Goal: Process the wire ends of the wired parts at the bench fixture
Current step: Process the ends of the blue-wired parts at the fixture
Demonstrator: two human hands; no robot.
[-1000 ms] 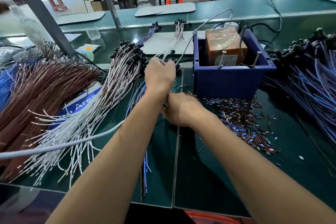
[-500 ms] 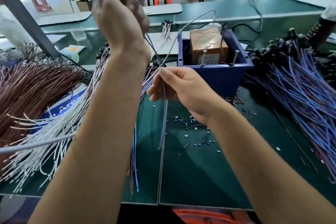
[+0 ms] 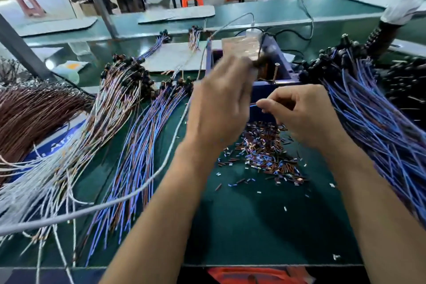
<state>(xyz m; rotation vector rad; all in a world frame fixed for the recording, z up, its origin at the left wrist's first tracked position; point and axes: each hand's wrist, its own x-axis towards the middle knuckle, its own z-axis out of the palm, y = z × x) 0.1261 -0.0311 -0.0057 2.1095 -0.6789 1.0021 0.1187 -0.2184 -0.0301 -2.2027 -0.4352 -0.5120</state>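
— Looking across from the left, what is hard to make out?

— Motion blur smears the whole bench. Brown wires run off the left edge; white wires and blue-and-brown wired parts fan over the green mat. The left hand hides the front of the blue fixture box.

— And the hands?

— That left hand is raised, fingers curled round a dark part above the box, though blur hides the exact grip. Just right, the right hand pinches a thin blue wire between thumb and forefinger. Cut insulation bits lie below. More blue wired parts run off the right edge.
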